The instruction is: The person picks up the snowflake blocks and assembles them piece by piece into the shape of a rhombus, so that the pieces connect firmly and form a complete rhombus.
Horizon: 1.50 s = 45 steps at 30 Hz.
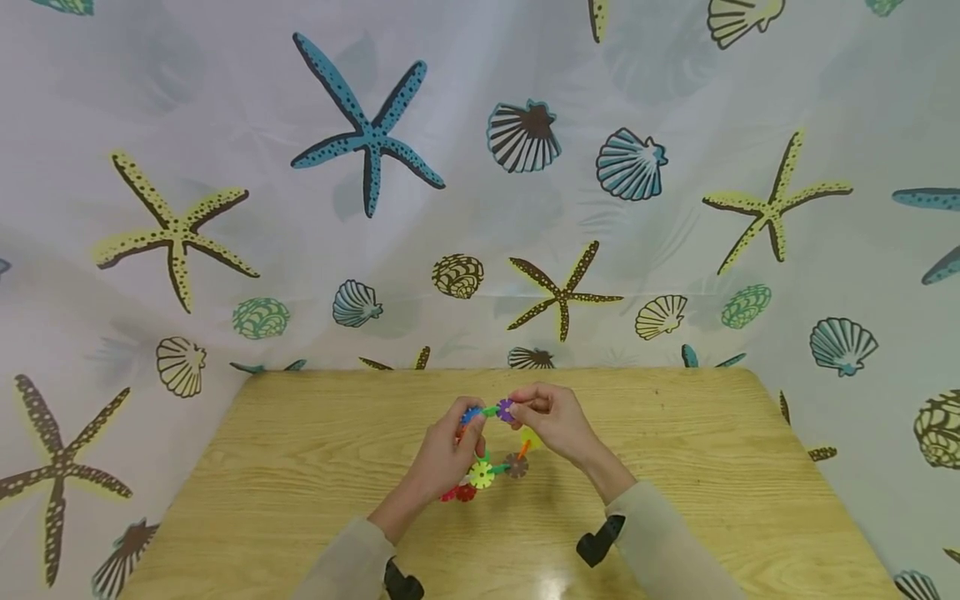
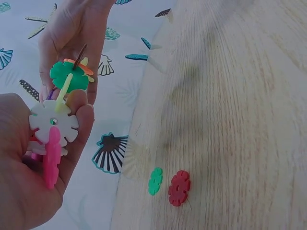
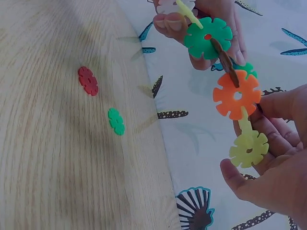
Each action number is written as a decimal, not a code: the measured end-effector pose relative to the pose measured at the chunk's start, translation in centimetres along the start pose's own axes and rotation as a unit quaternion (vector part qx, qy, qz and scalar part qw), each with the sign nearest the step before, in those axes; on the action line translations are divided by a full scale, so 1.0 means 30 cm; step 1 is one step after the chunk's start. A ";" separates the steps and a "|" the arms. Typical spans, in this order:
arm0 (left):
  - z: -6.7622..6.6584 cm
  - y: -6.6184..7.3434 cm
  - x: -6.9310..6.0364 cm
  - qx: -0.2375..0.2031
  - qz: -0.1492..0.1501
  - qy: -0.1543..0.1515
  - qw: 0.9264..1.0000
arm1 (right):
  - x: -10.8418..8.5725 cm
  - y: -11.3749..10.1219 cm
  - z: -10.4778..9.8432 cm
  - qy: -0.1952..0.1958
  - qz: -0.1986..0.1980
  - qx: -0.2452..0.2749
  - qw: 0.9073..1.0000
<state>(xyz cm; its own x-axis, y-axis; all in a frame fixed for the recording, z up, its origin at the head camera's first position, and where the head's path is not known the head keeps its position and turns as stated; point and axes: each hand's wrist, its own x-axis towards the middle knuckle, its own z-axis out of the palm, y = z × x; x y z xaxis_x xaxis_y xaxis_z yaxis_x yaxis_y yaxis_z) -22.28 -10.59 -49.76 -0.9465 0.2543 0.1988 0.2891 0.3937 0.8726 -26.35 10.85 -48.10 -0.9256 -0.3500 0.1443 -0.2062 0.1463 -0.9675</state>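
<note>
A chain of colourful notched plastic discs, slotted edge to edge, hangs between both hands. My left hand [image 1: 448, 450] pinches it near a blue disc [image 1: 471, 415]; a white disc [image 2: 53, 121] and a pink disc [image 2: 52, 158] show by its palm. The purple disc [image 1: 506, 409] is pinched between thumb and fingers of my right hand [image 1: 557, 423]. Below hang a yellow disc [image 1: 482, 475] and a brown disc [image 1: 517, 465]. In the right wrist view, green [image 3: 207, 38], orange [image 3: 236, 95] and pale yellow [image 3: 249, 149] discs form part of the chain.
A loose red disc [image 2: 179, 188] and a loose green disc [image 2: 155, 181] lie on the wooden table [image 1: 300, 467]. Behind the table's far edge hangs a white cloth [image 1: 450, 225] printed with starfish and shells. Black straps are on both wrists.
</note>
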 end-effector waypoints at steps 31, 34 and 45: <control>-0.001 0.005 -0.004 -0.042 -0.020 -0.003 0.999 | 0.002 -0.036 -0.021 -0.042 -0.009 -0.015 0.999; 0.000 0.005 -0.002 -0.033 -0.013 0.002 0.999 | 0.003 -0.038 -0.016 -0.035 -0.001 -0.011 0.999; 0.009 0.024 0.003 -0.070 -0.032 0.017 0.997 | -0.006 -0.053 -0.004 0.006 0.012 -0.003 1.000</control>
<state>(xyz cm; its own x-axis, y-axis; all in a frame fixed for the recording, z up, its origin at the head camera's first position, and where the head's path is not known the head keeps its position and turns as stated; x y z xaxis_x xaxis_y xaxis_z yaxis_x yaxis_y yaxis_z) -22.13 -10.06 -49.24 -0.9671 0.2024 0.1544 0.2083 0.2804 0.9370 -25.90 10.79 -46.55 -0.9340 -0.3352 0.1238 -0.1861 0.1607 -0.9693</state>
